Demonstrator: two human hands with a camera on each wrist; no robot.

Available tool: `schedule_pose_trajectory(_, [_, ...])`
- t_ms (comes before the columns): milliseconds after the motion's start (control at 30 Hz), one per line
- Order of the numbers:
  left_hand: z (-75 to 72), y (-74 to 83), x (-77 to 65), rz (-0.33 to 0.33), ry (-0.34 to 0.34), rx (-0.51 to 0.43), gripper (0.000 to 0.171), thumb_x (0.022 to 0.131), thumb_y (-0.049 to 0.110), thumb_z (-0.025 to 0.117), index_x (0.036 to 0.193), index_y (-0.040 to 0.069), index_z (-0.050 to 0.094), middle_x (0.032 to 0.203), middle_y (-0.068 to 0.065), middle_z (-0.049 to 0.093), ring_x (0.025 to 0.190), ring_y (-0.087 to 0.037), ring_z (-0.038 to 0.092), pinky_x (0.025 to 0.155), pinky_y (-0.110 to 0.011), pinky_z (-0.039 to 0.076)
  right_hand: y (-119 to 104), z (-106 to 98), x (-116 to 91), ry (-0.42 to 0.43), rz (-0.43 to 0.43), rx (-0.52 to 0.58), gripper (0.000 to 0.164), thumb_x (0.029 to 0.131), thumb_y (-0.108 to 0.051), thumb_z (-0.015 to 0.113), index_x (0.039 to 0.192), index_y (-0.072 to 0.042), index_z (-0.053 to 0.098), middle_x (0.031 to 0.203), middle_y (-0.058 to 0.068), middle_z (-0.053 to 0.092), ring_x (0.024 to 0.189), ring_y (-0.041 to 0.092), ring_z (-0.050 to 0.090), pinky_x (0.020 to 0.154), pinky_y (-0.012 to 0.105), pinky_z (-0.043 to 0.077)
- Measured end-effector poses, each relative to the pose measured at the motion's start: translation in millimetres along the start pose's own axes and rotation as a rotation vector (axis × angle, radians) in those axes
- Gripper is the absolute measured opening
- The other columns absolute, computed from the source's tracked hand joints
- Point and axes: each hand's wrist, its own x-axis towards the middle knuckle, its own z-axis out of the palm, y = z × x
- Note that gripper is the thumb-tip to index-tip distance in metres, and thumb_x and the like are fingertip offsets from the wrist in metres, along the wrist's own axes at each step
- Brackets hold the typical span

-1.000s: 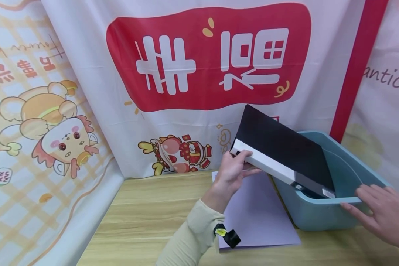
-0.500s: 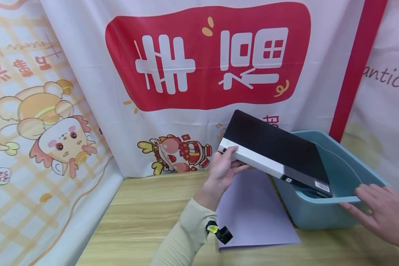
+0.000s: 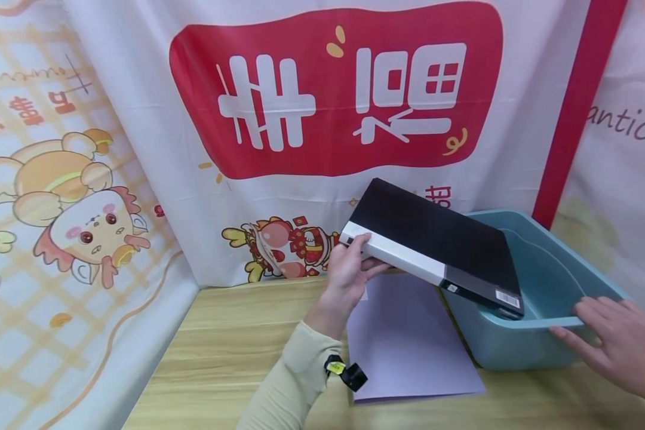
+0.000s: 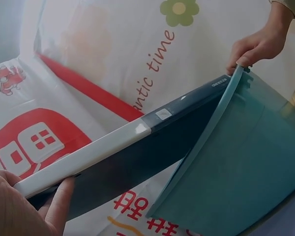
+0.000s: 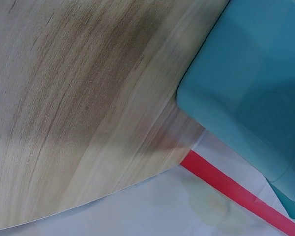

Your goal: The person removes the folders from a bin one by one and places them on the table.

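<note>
My left hand [image 3: 346, 272] grips a black file folder [image 3: 435, 236] by its spine, thumb on top and fingers beneath. The folder has a white-and-black spine and a barcode label near its right end. Tilted down to the right, its lower end overlaps the near-left rim of a blue-green plastic bin [image 3: 510, 349]. In the left wrist view, the folder's far end [image 4: 201, 98] lies against the bin rim. With fingers over the edge and thumb outside, my right hand [image 3: 618, 343] holds the bin's near rim. Most of this hand is outside the right wrist view.
A pale purple folder [image 3: 408, 340] lies flat on the wood-grain table [image 3: 231, 334], left of the bin and partly under the raised black folder. Printed cloth [image 3: 279, 197] hangs behind and along the left side. The table's edge shows in the right wrist view.
My left hand has moved left and slightly down, drawing the black folder leftward, its lower end now nearer the bin's left corner. My right hand stays on the rim.
</note>
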Motion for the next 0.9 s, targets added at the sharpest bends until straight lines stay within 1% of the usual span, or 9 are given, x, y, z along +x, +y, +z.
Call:
schedule_pose_trajectory(200, [-8.6,5.8,2.3,0.024,0.014,-0.009,0.039,0.1,0.015,0.062,0.133,-0.002,0.051,0.123,-0.032,0.066,0.112,-0.045,0.065,0.092,-0.06,0.054,-1,-1,0,0.006,0.0,0.005,0.048,0.081,-0.057,0.077,0.069,-0.024,0.044,0.067,-0.007,0.044,0.064,0.014,0.044,0.061,0.041,0.044])
schedule_pose_trajectory(333, [-15.2,10.1,3.9,0.016,0.016,-0.006,0.038,0.102,0.019,0.062,0.131,-0.003,0.054,0.124,-0.032,0.066,0.113,-0.045,0.065,0.094,-0.059,0.053,-1,-2,1,0.005,0.001,0.008,0.048,0.081,-0.056,0.077,0.069,-0.024,0.044,0.068,-0.007,0.045,0.065,0.015,0.045,0.063,0.043,0.044])
schedule_pose_trajectory(633, [-21.0,15.5,3.9,-0.007,0.002,0.009,0.045,0.104,0.024,0.062,0.138,-0.004,0.052,0.129,-0.032,0.063,0.117,-0.043,0.063,0.098,-0.061,0.049,-1,-2,1,0.024,-0.008,0.002,0.048,0.08,-0.058,0.077,0.069,-0.024,0.045,0.068,-0.006,0.047,0.064,0.015,0.046,0.065,0.046,0.045])
schedule_pose_trajectory(767, [-24.9,17.6,3.9,-0.015,0.006,0.022,0.048,0.104,0.024,0.061,0.142,-0.003,0.049,0.132,-0.032,0.061,0.118,-0.043,0.062,0.099,-0.062,0.048,-1,-2,0,0.018,-0.009,-0.005,0.048,0.081,-0.058,0.077,0.07,-0.023,0.045,0.068,-0.006,0.046,0.064,0.015,0.046,0.065,0.046,0.045])
schedule_pose_trajectory(900, [-31.5,20.5,5.5,-0.013,0.023,0.036,0.048,0.104,0.024,0.061,0.142,-0.004,0.048,0.133,-0.032,0.061,0.118,-0.043,0.062,0.099,-0.062,0.048,-2,-3,0,0.008,-0.009,-0.009,0.047,0.082,-0.057,0.076,0.07,-0.023,0.045,0.068,-0.006,0.046,0.064,0.015,0.046,0.065,0.045,0.045])
